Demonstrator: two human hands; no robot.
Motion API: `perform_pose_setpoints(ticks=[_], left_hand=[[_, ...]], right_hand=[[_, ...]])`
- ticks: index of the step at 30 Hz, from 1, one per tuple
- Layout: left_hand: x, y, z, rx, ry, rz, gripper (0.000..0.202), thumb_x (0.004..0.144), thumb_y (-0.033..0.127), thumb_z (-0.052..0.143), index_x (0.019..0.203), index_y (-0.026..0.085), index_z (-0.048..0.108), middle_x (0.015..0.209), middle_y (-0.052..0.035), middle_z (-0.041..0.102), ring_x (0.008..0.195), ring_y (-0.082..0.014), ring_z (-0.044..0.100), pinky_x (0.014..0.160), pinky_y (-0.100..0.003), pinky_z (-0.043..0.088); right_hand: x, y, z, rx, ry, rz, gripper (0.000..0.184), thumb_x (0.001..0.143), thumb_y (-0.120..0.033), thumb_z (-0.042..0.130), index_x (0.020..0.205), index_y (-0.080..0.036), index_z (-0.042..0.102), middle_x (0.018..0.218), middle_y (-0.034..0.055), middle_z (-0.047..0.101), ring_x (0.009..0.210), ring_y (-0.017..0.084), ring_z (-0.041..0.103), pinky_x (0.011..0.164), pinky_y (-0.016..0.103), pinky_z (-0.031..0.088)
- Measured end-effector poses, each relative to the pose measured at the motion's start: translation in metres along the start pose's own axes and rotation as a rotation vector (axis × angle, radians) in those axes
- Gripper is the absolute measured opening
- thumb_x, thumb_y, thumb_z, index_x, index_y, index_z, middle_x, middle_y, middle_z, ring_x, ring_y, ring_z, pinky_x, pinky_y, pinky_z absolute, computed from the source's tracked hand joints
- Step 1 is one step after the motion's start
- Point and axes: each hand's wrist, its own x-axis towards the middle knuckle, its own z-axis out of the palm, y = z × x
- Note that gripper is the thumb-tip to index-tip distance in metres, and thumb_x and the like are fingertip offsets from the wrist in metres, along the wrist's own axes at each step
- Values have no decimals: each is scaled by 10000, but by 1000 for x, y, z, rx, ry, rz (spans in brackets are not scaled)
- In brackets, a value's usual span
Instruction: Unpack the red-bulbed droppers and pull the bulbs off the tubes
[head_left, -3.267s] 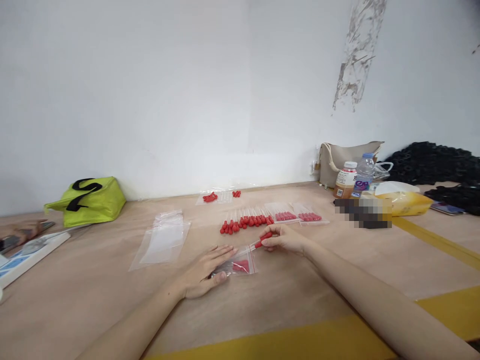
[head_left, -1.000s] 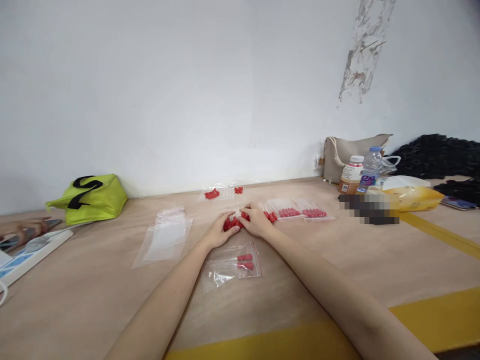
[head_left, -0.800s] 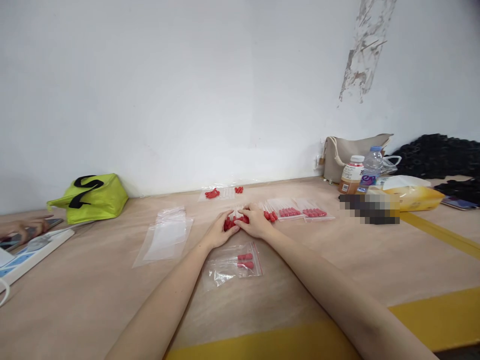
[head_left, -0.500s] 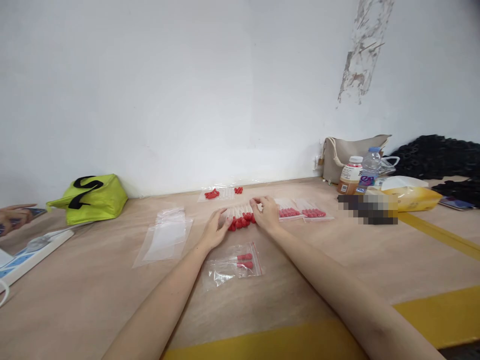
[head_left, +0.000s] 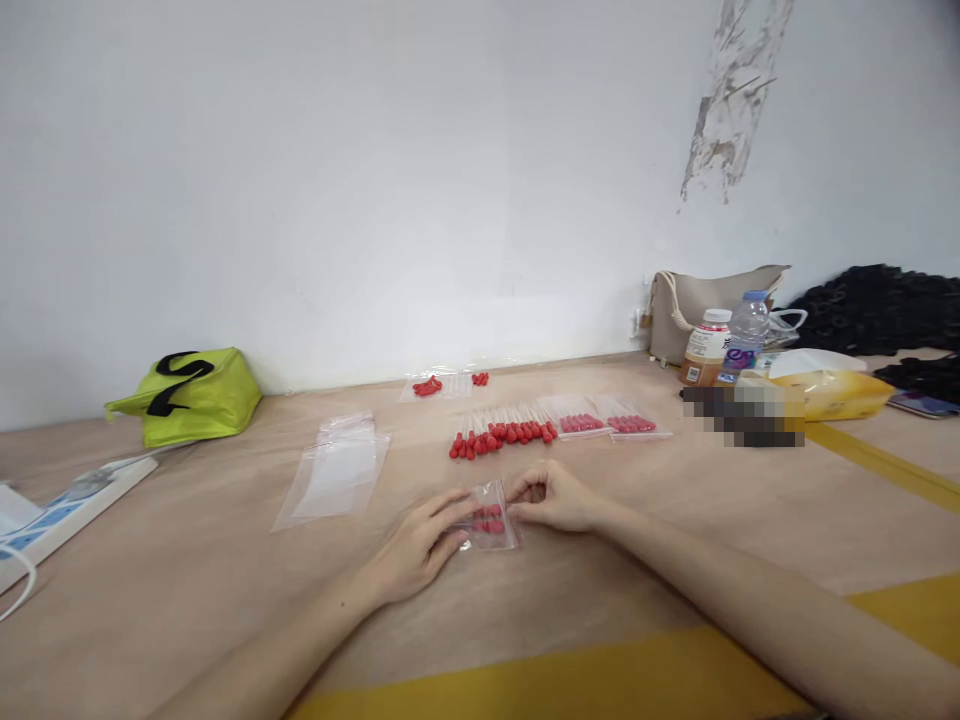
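In front of me lies a clear zip bag (head_left: pixel 496 540) with two red-bulbed droppers (head_left: pixel 489 512) inside. My left hand (head_left: pixel 420 545) is closed on the bag's left part, thumb below and fingers above, covering the dropper stems. At the bag's right, zip-side edge, my right hand (head_left: pixel 556 498) is curled with thumb and fingertips pinched on the plastic. Just beyond both hands, a row of loose red-bulbed droppers (head_left: pixel 501 434) is spread on the table, bulbs toward me. Two filled bags (head_left: pixel 631 424) of droppers lie at the right end of that row.
Flat clear bags (head_left: pixel 337 475) are stacked at left. Near the wall is another bag with red bulbs (head_left: pixel 427 386) and clear tubes. A power strip (head_left: pixel 75 515) and a lime-green bag (head_left: pixel 199 395) are far left. Bottles (head_left: pixel 705 350), a yellow packet (head_left: pixel 840 397) and a beige bag (head_left: pixel 675 290) stand right.
Both hands have left the loose dropper row and come back toward me to the zip bag, taking hold of it. The row now shows uncovered. Another person's hand at far left is gone from view.
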Motion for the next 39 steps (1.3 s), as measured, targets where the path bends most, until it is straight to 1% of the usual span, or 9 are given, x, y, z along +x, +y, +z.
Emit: perform_pose_setpoints(ticks=[4, 9, 13, 18, 22, 25, 28, 34, 39], left_hand=[[-1, 1, 6, -58, 0, -81, 466, 853, 348, 429, 1300, 276, 318, 1265, -47, 465, 1117, -189, 463, 937, -358, 390], [1, 3, 6, -86, -25, -85, 500, 844, 368, 438, 1316, 284, 294, 1304, -40, 431, 1169, -204, 415, 973, -379, 352], [1, 3, 6, -114, -40, -71, 519, 847, 361, 434, 1331, 289, 261, 1324, -45, 406, 1181, -211, 401, 986, -401, 334], [-1, 1, 1, -108, -96, -47, 555, 841, 373, 446, 1347, 281, 236, 1392, -33, 301, 1239, -214, 328, 1014, -364, 308], [-3, -5, -4, -103, -63, -68, 422, 901, 302, 311, 1322, 298, 295, 1364, -3, 354, 1242, -181, 327, 1033, -355, 283], [-3, -9, -5, -96, -60, -59, 423, 890, 307, 345, 1311, 289, 318, 1360, -12, 360, 1237, -180, 332, 1035, -359, 281], [-4, -11, -4, -89, -89, -46, 479, 862, 331, 414, 1324, 282, 296, 1377, -27, 330, 1239, -196, 328, 1030, -372, 287], [-2, -9, -6, -100, -140, -50, 494, 864, 347, 410, 1335, 297, 269, 1406, -26, 273, 1260, -204, 291, 1033, -396, 270], [-2, -9, -10, -106, -206, -24, 548, 839, 379, 454, 1342, 310, 246, 1424, -19, 229, 1277, -221, 259, 1031, -416, 256]], right_hand=[[0, -6, 5, 9, -23, -68, 253, 662, -170, 579, 891, -193, 684, 728, 1, 638, 626, 103, 530, 590, 204, 407], [-2, -17, 8, 63, 13, -144, 244, 690, -289, 627, 916, -209, 673, 906, 28, 629, 798, 150, 563, 730, 253, 431], [-2, -25, 7, -1, -70, -191, 311, 609, -305, 699, 910, -237, 658, 936, 0, 638, 868, 176, 560, 806, 290, 413], [-3, -25, 6, -10, -160, -138, 205, 585, -235, 682, 775, -173, 637, 762, -18, 631, 702, 129, 555, 675, 233, 428], [-4, -23, 3, 13, -146, -108, 80, 645, -159, 585, 723, -157, 602, 695, -21, 602, 635, 96, 520, 589, 192, 402], [-5, -22, 0, -23, -99, -114, 158, 649, -173, 596, 806, -165, 608, 715, -21, 591, 630, 92, 500, 575, 188, 384], [-5, -23, 1, -45, -126, -149, 261, 604, -264, 676, 842, -171, 621, 772, -10, 597, 674, 109, 510, 604, 203, 392], [-4, -25, 3, -101, -112, -111, 94, 633, -223, 629, 698, -156, 621, 656, -20, 578, 574, 85, 485, 524, 185, 365], [-6, -19, -15, -90, -173, -52, 95, 617, -182, 604, 705, -159, 634, 607, -28, 576, 525, 70, 464, 471, 165, 350]])
